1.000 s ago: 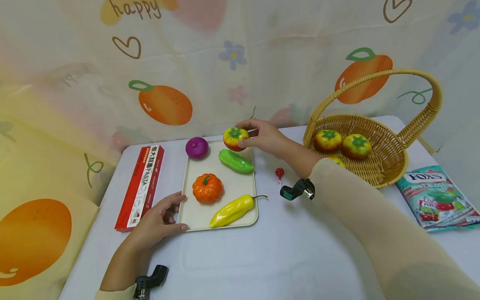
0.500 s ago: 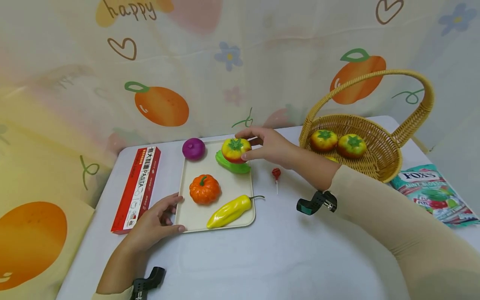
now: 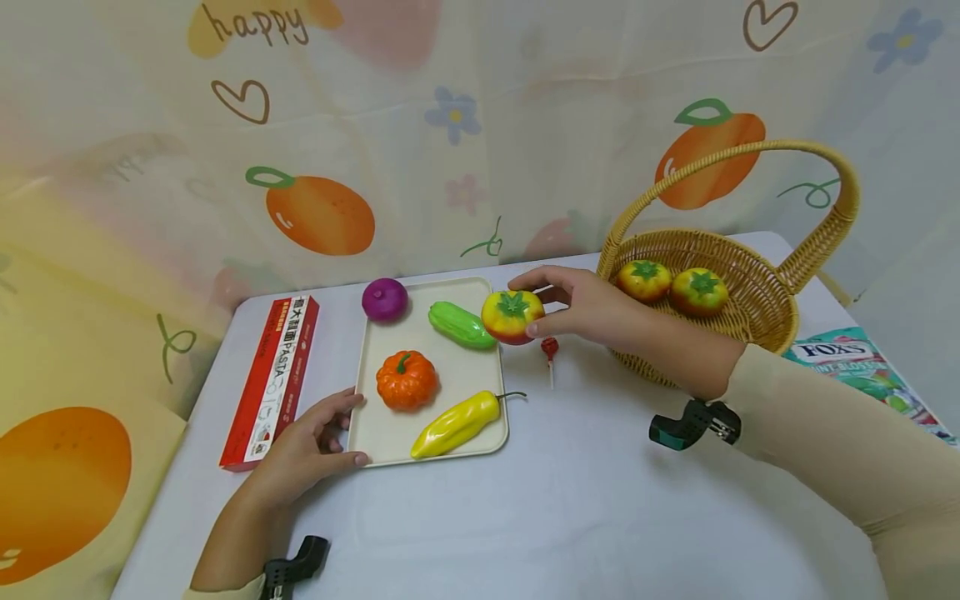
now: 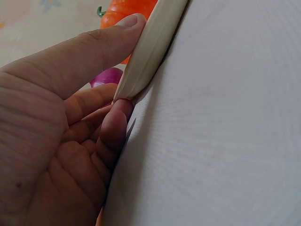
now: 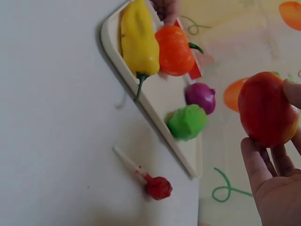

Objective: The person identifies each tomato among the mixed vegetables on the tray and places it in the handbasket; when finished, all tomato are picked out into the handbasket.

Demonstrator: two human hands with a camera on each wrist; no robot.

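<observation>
In the head view my right hand (image 3: 570,300) holds a red-and-yellow toy fruit (image 3: 512,315) with a green leafy cap by thumb and fingertips, just past the right edge of the cream tray (image 3: 465,367). The right wrist view shows the fruit's red underside (image 5: 265,110). With thumb and fingers, my left hand (image 3: 311,446) grips the tray's near left corner, its rim (image 4: 148,52) close in the left wrist view. On the tray lie a purple onion (image 3: 386,300), a green cucumber-like vegetable (image 3: 461,325), an orange pumpkin (image 3: 407,381) and a yellow pepper (image 3: 456,425).
A wicker basket (image 3: 765,292) at the right holds two similar fruits (image 3: 699,292); my forearm crosses its front. Below my right hand lies a red lollipop (image 3: 550,348). The FOX'S candy bag (image 3: 847,358) is partly hidden by the sleeve. A red PASTA box (image 3: 270,383) lies left of the tray.
My right hand has carried the fruit rightward and nearer, from over the tray's far right part to beyond its edge. A third basket fruit is now hidden by the forearm. The left hand stays put.
</observation>
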